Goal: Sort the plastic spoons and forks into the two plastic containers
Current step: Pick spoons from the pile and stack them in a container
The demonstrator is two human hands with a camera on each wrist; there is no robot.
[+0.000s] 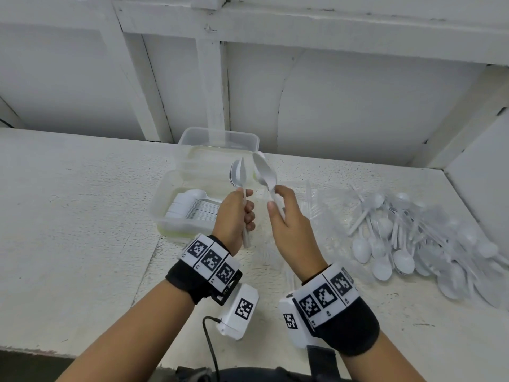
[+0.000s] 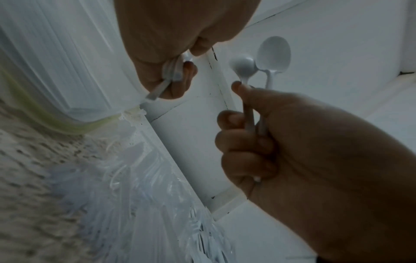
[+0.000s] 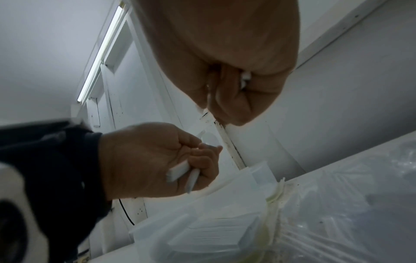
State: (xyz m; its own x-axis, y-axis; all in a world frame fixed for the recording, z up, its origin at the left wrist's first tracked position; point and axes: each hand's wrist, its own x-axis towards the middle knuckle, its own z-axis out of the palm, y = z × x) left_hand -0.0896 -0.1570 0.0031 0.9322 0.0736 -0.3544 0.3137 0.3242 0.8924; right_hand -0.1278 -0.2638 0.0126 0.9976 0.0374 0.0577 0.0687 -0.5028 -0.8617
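Held upright in the left hand (image 1: 235, 216), above the bench (image 1: 68, 216): a small bunch of spoons (image 1: 240, 172), bowls up, with the fingers (image 3: 202, 160) curled tight round the handles. Held likewise in the right hand (image 1: 289, 224), just beside: a pair of spoons (image 2: 258, 62), clamped between thumb and curled fingers (image 2: 238, 124). Neither set resting on anything yet.

Judging by that, time to join the two sets and lay them in the near tub (image 1: 162, 208), already holding a nested row of spoons on their sides. To do it well:

- Turn both sets so the bowls face the same way before sliding the pair against the bunch. Otherwise no nesting.
- Pinch low on the handles and square the ends with a light tap on the bench.
- Loosen the right grip only once the left fingers have closed round everything. Slippery, light plastic, likely to fan out or drop.
- Lay the set down flat against the row, bowls to the same end, rather than dropping it from above.
- Keep clear of the far tub (image 1: 192, 133), presumably meant for forks. Cannot tell what lies in it.

Then back to the loose pile of spoons (image 1: 407, 244) on the right, well apart from the tubs, and to the clear forks (image 2: 157, 213) lying between pile and tubs.
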